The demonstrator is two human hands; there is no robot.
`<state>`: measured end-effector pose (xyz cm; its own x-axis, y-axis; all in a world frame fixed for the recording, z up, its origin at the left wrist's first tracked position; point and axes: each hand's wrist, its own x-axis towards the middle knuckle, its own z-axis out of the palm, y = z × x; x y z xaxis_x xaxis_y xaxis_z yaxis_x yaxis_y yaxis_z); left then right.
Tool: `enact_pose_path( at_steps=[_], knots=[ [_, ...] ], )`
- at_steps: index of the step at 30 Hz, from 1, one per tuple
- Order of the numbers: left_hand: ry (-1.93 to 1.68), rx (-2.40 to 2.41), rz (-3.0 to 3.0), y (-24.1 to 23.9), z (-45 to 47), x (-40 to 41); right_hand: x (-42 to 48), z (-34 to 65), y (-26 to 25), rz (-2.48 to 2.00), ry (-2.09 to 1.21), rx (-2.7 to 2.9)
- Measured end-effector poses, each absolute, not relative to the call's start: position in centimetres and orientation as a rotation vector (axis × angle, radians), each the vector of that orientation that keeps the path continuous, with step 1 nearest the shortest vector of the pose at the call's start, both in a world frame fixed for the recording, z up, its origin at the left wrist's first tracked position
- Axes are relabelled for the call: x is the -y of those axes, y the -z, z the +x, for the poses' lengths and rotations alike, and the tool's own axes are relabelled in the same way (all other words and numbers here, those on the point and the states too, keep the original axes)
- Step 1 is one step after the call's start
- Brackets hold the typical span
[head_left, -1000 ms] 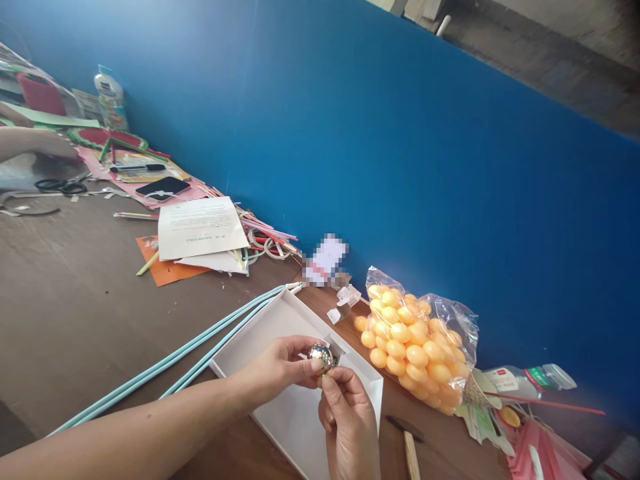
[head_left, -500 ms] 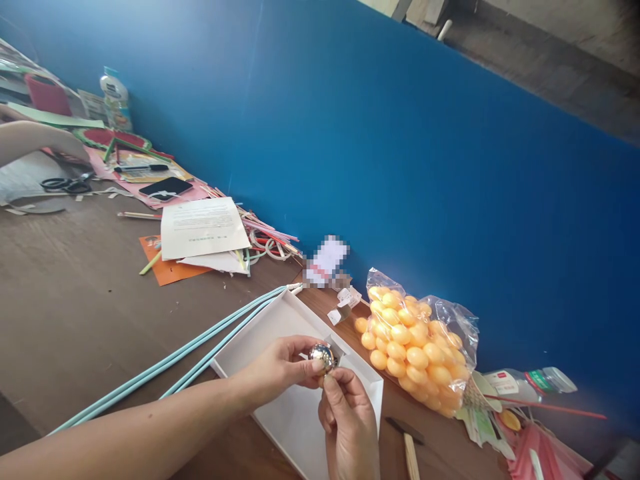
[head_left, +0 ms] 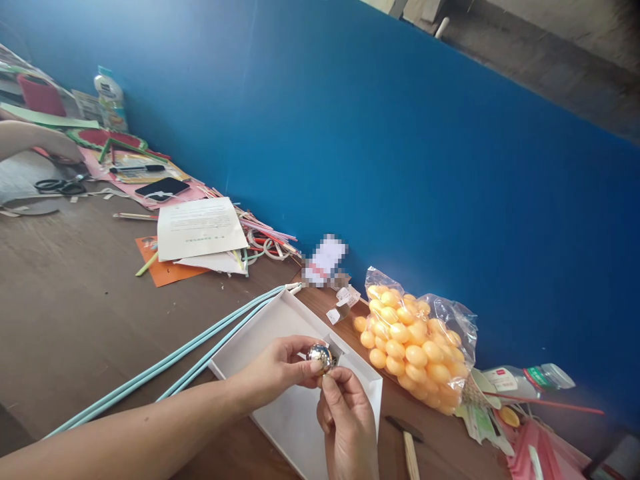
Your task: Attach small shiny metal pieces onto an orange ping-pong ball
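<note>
A shiny silver ball [head_left: 319, 358] is pinched between the thumb and fingers of my left hand [head_left: 293, 367]. Close against its lower right side, the thumb and forefinger of my right hand [head_left: 345, 407] are pressed together; whatever small part they grip is hidden. Both hands are over a shallow white box [head_left: 280, 427] that lies tilted on the brown table. A dark patterned bit shows beside the ball, too small to name.
Right of the box are a bag of orange balls [head_left: 415, 353], a knife [head_left: 410, 450] and a plastic bottle [head_left: 543, 378]. Light blue tubes [head_left: 200, 340] lie to the left, with papers [head_left: 200, 230] behind. Another person's arm [head_left: 35, 139] is near scissors [head_left: 60, 185]. A blue wall [head_left: 375, 153] stands behind.
The view has shifted slightly, so the surroundings sit a little further left. Both hands keep their grip at the silver ball with hardly any visible movement.
</note>
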<state>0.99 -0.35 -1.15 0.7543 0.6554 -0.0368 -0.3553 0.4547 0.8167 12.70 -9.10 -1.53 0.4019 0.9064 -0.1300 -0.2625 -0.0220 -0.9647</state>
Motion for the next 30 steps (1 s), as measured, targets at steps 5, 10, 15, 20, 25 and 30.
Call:
enact_pose_path(
  at_steps=[5,10,15,20,25,30],
  knots=[
    [-0.650,-0.381,0.910,1.12,1.00,0.44,9.13,12.63,1.43,-1.270,-1.039,0.674],
    [-0.654,-0.385,0.922,0.99,0.96,0.52,9.06,12.59,1.32,-1.268,-1.031,0.687],
    [-0.658,-0.388,0.927,0.53,0.95,0.53,9.01,12.69,1.44,-1.244,-1.043,0.662],
    [-0.656,-0.381,0.924,0.46,0.83,0.69,8.93,12.79,1.52,-1.231,-1.040,0.637],
    [-0.660,-0.370,0.940,0.87,0.92,0.59,8.90,12.65,1.50,-1.227,-1.032,0.623],
    [-0.669,-0.359,0.942,0.91,0.96,0.58,8.96,12.40,1.37,-1.236,-1.025,0.638]
  ],
)
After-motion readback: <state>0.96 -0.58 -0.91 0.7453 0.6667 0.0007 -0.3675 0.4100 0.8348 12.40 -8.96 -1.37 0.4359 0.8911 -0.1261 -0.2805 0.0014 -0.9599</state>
